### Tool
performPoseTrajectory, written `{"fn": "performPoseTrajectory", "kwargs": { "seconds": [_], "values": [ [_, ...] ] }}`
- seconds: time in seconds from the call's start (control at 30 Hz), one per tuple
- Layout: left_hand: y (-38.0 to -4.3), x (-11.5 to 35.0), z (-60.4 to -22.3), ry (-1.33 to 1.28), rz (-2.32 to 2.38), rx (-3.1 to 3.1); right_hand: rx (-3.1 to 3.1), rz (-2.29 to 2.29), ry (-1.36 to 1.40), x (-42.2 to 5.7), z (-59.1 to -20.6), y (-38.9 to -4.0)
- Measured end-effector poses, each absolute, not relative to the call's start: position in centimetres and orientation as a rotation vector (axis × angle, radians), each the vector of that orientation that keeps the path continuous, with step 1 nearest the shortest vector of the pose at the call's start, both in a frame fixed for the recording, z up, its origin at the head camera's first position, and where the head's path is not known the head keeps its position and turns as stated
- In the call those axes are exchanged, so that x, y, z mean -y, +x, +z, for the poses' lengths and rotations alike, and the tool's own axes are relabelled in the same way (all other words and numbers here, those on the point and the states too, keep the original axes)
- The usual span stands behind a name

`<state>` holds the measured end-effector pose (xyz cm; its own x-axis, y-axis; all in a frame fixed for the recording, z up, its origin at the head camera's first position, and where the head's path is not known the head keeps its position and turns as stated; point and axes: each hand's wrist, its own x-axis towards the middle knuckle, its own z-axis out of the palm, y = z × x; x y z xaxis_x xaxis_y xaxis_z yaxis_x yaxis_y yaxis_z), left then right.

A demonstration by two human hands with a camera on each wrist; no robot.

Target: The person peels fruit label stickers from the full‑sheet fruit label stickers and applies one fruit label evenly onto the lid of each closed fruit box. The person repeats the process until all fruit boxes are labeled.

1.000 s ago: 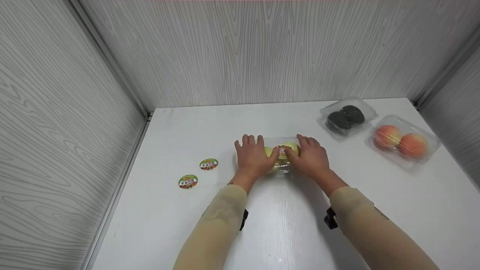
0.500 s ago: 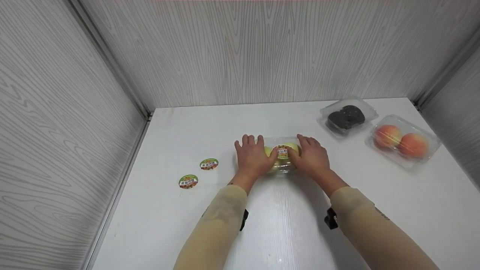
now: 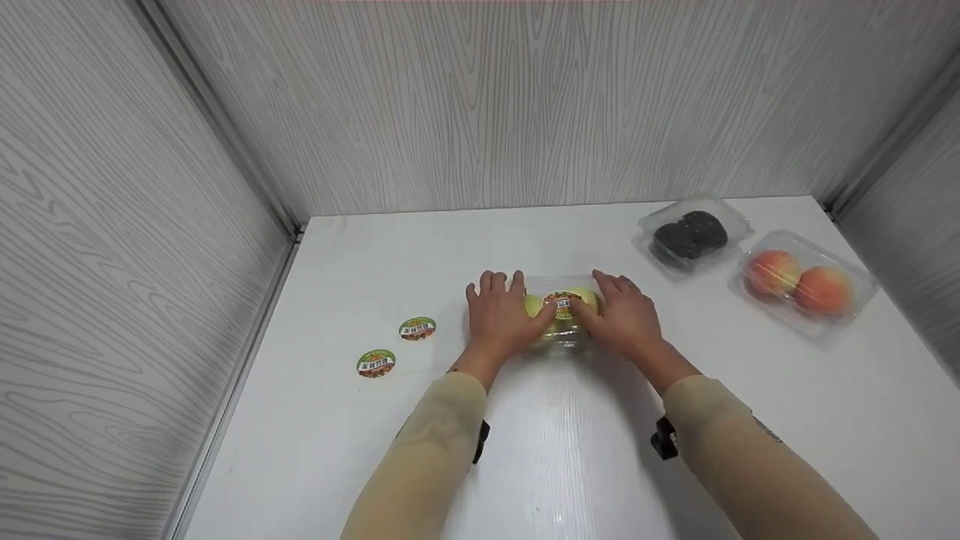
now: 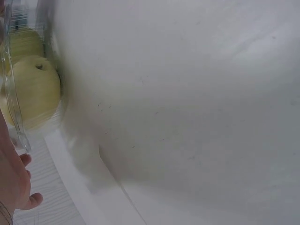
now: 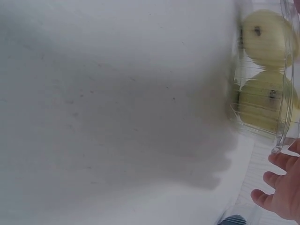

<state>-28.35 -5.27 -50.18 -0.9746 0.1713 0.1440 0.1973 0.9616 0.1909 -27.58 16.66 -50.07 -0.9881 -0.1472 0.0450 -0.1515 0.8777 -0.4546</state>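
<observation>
A clear plastic clamshell box (image 3: 568, 343) with two pale yellow-green fruits (image 5: 267, 37) lies mid-table; apples or pears, I cannot tell which. An oval printed sticker (image 3: 561, 304) sits on its lid. My left hand (image 3: 501, 315) rests over the box's left end, and my right hand (image 3: 624, 313) over the right end. Both thumbs reach inward to the sticker's edges, while the other fingers point forward. Each wrist view has the fruit (image 4: 36, 89) inside the box at its side edge, with my fingertips (image 5: 259, 196) spread beyond the rim.
Two similar oval stickers, an upper one (image 3: 418, 328) and a lower one (image 3: 376, 364), lie left on the white table (image 3: 300, 465). Back right stand a clear box (image 3: 739, 225) of dark round items and another box (image 3: 810, 324) with two red-orange fruits. Panels enclose the table's back and sides.
The left hand and the stickered box have shifted very slightly left. The thumbs have moved a little over the sticker. The other boxes and loose stickers lie as before.
</observation>
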Motion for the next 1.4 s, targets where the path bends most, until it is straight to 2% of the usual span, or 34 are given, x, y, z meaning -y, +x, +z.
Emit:
{"fn": "performPoseTrajectory", "kwargs": {
  "seconds": [1.4],
  "values": [
    [-28.36, 5.82, -50.13, -0.319, -0.271, 3.018, 3.058, 0.743, 0.267, -16.8, -49.94, -27.42]
  ]
}}
